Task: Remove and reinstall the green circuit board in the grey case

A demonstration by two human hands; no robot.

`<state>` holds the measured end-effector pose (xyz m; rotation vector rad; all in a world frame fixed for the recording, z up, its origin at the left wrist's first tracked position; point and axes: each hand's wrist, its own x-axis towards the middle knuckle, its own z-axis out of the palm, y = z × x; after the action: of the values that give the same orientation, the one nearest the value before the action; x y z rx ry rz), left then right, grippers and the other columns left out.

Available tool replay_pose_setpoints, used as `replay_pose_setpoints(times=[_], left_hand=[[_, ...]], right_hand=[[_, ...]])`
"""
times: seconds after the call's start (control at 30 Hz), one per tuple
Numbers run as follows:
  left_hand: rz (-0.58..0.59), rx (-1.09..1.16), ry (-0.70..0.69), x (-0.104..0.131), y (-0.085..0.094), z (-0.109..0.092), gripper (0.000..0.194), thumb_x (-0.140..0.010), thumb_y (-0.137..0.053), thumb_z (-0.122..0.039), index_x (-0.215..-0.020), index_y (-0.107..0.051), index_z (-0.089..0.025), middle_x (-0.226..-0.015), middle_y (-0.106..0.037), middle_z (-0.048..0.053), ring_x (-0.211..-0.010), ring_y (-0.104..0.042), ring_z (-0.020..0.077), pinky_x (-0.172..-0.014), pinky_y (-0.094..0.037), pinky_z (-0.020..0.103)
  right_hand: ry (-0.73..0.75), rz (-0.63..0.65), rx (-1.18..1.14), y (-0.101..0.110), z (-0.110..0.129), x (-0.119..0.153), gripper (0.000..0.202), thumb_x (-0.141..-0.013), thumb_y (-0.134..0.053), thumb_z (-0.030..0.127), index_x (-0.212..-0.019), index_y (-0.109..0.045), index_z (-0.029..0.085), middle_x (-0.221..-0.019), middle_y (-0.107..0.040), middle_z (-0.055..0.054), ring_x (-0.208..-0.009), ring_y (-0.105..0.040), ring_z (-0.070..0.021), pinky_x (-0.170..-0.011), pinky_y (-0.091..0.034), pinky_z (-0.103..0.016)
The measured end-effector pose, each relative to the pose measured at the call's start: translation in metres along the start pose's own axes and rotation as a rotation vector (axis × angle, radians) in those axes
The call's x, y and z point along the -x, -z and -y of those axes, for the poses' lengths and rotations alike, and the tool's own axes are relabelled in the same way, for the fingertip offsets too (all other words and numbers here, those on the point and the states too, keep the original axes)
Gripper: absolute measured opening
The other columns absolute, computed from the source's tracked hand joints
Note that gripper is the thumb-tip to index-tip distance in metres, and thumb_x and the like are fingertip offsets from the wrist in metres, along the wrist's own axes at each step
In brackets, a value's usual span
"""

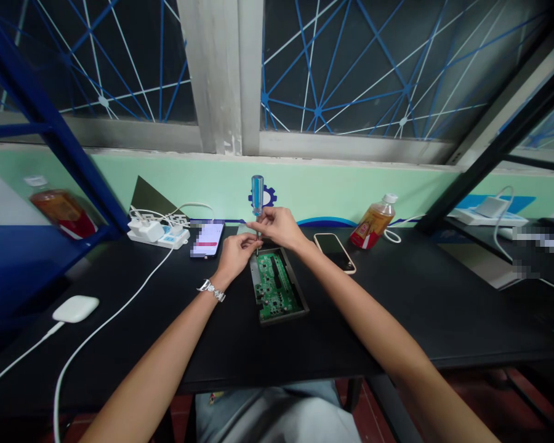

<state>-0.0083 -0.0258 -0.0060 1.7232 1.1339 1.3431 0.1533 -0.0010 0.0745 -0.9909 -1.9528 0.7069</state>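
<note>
A screwdriver (257, 194) with a clear blue handle stands upright, its tip at the far left corner of an open metal case. Just below the handle, the fingers of my right hand (277, 226) are closed on the shaft. My left hand (235, 253), with a silver watch (211, 289) at the wrist, pinches lower down around the shaft near the tip. Whether a small screw is under those fingertips is hidden. The green circuit board (270, 289) lies inside the shallow metal case (286, 318), flat on the table.
On the black table (166, 344) lie a lit phone (207, 239) at left and a dark-screened phone (335, 252) at right. A drink bottle (373, 221) stands beyond. Further left are a power strip (159, 234), a white charging puck (76, 309) and a loose white cable (115, 323).
</note>
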Motion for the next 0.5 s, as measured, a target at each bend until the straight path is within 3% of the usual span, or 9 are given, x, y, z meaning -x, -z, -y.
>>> replay_pose_setpoints(times=[0.13, 0.23, 0.37, 0.5], left_hand=[[0.036, 0.014, -0.005, 0.0, 0.001, -0.002, 0.032, -0.084, -0.07, -0.044, -0.095, -0.075, -0.014, -0.094, -0.078, 0.011, -0.09, -0.074, 0.0276, -0.082, -0.055, 0.036], [0.061, 0.054, 0.004, 0.0, 0.002, -0.001, 0.034, -0.085, -0.07, -0.044, -0.097, -0.075, -0.013, -0.098, -0.078, 0.012, -0.094, -0.074, 0.0287, -0.088, -0.055, 0.038], [0.104, 0.092, 0.02, -0.001, 0.004, -0.001, 0.039, -0.086, -0.069, -0.047, -0.102, -0.075, -0.012, -0.102, -0.078, 0.013, -0.1, -0.073, 0.0307, -0.093, -0.054, 0.041], [0.146, 0.066, 0.014, -0.001, 0.005, -0.004, 0.042, -0.088, -0.066, -0.049, -0.108, -0.073, -0.012, -0.104, -0.078, 0.013, -0.103, -0.072, 0.0313, -0.094, -0.054, 0.043]], right_hand=[[0.064, 0.077, -0.09, 0.01, 0.008, -0.002, 0.029, -0.085, -0.068, 0.045, -0.098, -0.067, 0.019, -0.098, -0.071, -0.007, -0.089, -0.066, -0.0204, -0.073, -0.052, -0.031], [0.048, 0.179, -0.224, 0.016, 0.011, -0.004, 0.032, -0.09, -0.061, 0.047, -0.106, -0.067, 0.02, -0.108, -0.069, -0.008, -0.103, -0.063, -0.0221, -0.074, -0.053, -0.031], [0.061, 0.207, -0.28, 0.016, 0.008, -0.007, 0.027, -0.089, -0.063, 0.046, -0.094, -0.066, 0.019, -0.102, -0.069, -0.007, -0.101, -0.062, -0.0207, -0.079, -0.052, -0.032], [0.107, 0.045, -0.27, 0.009, 0.005, -0.008, 0.033, -0.08, -0.073, 0.047, -0.081, -0.054, 0.021, -0.083, -0.062, -0.002, -0.084, -0.06, -0.0171, -0.079, -0.049, -0.032]])
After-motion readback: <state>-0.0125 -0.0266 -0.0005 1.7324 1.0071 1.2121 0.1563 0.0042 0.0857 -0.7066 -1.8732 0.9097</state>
